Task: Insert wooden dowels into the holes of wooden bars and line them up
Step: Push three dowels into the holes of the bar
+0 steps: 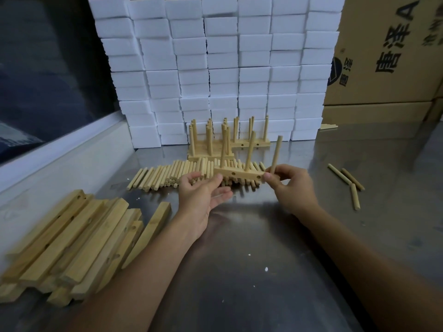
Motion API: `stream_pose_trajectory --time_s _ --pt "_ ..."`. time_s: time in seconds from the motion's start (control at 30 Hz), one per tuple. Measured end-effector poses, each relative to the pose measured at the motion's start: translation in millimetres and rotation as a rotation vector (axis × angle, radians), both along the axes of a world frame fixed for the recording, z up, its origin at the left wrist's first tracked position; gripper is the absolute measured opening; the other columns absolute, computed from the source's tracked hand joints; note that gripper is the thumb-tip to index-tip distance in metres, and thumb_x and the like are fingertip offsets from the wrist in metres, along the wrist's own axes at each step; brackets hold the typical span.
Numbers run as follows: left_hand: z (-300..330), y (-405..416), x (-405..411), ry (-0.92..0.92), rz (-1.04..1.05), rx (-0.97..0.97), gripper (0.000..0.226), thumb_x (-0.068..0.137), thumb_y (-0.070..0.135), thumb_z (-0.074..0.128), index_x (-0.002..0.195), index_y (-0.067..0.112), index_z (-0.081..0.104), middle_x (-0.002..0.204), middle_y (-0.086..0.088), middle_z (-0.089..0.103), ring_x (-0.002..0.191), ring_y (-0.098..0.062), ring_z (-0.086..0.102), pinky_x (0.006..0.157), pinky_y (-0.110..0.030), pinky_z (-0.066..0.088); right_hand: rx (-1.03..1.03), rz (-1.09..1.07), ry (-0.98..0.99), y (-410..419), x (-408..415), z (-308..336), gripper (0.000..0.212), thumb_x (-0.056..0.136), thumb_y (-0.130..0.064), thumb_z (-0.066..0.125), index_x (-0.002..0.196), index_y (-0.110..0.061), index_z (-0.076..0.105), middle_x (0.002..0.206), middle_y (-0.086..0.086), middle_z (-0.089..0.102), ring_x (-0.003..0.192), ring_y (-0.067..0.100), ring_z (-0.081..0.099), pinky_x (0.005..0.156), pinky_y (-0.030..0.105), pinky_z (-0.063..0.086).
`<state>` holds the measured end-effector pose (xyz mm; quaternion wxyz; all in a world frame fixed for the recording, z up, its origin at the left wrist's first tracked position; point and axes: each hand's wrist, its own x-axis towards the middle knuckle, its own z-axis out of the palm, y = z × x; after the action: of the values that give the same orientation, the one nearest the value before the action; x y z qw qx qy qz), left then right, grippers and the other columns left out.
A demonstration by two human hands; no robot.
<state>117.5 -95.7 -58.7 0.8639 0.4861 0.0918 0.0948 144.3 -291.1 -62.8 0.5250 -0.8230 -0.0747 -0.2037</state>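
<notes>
I hold the short pale wooden bar [239, 174] above the dowel heap at twelve o'clock, left hand [203, 190] pinching its end, right hand [290, 185] pinching the round wooden dowel [276, 154]. I'd keep it plumb, then press.

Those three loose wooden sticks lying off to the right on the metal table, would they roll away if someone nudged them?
Probably. The three loose dowels look round and smooth, and the metal table looks slick and shiny, so a sideways nudge would likely roll them. They look stiff and light, so fingers should lift one easily.
</notes>
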Motion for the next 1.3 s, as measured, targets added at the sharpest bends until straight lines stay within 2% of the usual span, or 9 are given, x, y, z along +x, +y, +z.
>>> stream_pose_trajectory --time_s 0.1,0.2,0.3,0.37,0.47,0.63,0.93,1.17,1.3 --pt "0.4 0.6 0.0 -0.017 0.027 0.185 0.039 0.084 0.001 0.074 0.112 0.012 0.049 0.1 -0.02 0.067 0.064 -0.025 0.071 0.057 -0.031 0.059 -0.003 -0.192 -0.003 -16.8 6.1 0.4 0.01 0.094 -0.023 0.067 0.101 -0.019 0.074 0.082 -0.013 0.064 0.073 0.005 0.056 0.061 0.017 0.039" --pt "-2.7 4.6 1.5 -0.069 0.097 0.559 0.022 0.087 0.008 0.073 0.098 0.014 0.055 0.088 -0.014 0.068 0.056 -0.018 0.067 0.051 -0.03 0.057 0.001 -0.298 0.035 -33.0 13.3 -4.1 0.017 0.096 -0.024 0.066 0.106 -0.013 0.074 0.083 -0.002 0.066 0.068 0.01 0.055 0.059 0.023 0.042" --pt "-7.0 9.7 4.3 -0.101 0.185 0.907 0.016 0.088 0.012 0.072 0.082 0.017 0.058 0.076 -0.008 0.066 0.061 -0.021 0.065 0.054 -0.036 0.056 0.005 -0.395 0.094 -44.1 19.5 -7.8 0.019 0.095 -0.025 0.067 0.105 -0.011 0.074 0.084 0.002 0.066 0.072 0.014 0.058 0.07 0.034 0.052" --pt "-10.2 15.0 6.2 -0.117 0.247 1.199 0.021 0.087 0.015 0.071 0.076 0.024 0.056 0.069 0.004 0.062 0.064 -0.013 0.061 0.056 -0.028 0.047 -0.021 -0.441 0.128 -46.8 23.7 -8.2 0.019 0.094 -0.027 0.068 0.1 -0.01 0.074 0.086 0.004 0.067 0.081 0.022 0.062 0.081 0.044 0.055" --pt "-14.3 21.9 8.5 -0.109 0.217 1.494 0.023 0.086 0.021 0.072 0.073 0.028 0.054 0.064 0.01 0.059 0.063 -0.005 0.056 0.057 -0.026 0.042 -0.085 -0.502 0.151 -49.1 30.4 -6.4 0.02 0.094 -0.027 0.068 0.093 -0.008 0.073 0.083 0.006 0.067 0.083 0.023 0.063 0.078 0.039 0.053" --pt "-16.6 18.8 13.0 -0.062 0.194 1.665 0.021 0.09 0.03 0.064 0.073 0.027 0.051 0.064 0.01 0.056 0.065 -0.009 0.054 0.058 -0.029 0.038 -0.109 -0.506 0.237 -50.6 45.9 -4.7 0.023 0.094 -0.027 0.068 0.098 -0.006 0.073 0.093 0.011 0.07 0.094 0.027 0.066 0.091 0.045 0.055" --pt "-19.5 16.4 17.2 -0.033 0.199 1.764 0.015 0.092 0.032 0.051 0.078 0.027 0.044 0.072 0.009 0.057 0.069 -0.012 0.053 0.058 -0.033 0.033 -0.248 -0.435 0.288 -45.1 100.3 -0.2 0.024 0.094 -0.027 0.068 0.105 -0.006 0.069 0.116 0.016 0.061 0.1 0.031 0.063 0.093 0.042 0.054" --pt "-19.4 15.8 18.5 -0.038 0.202 1.787 0.017 0.093 0.033 0.048 0.079 0.027 0.042 0.071 0.008 0.055 0.064 -0.007 0.048 0.06 -0.034 0.032 -0.325 -0.423 0.258 -28.5 154.8 3.3 0.029 0.093 -0.027 0.069 0.109 -0.003 0.066 0.108 0.014 0.065 0.091 0.026 0.062 0.079 0.034 0.052" --pt "-19.6 16.0 18.9 -0.013 0.197 1.784 0.02 0.093 0.037 0.046 0.077 0.026 0.041 0.072 0.008 0.056 0.065 -0.007 0.047 0.061 -0.034 0.03 -0.315 -0.425 0.236 -15.9 177.8 3.9 0.032 0.091 -0.024 0.069 0.115 -0.006 0.059 0.11 0.013 0.067 0.099 0.031 0.067 0.089 0.04 0.055"
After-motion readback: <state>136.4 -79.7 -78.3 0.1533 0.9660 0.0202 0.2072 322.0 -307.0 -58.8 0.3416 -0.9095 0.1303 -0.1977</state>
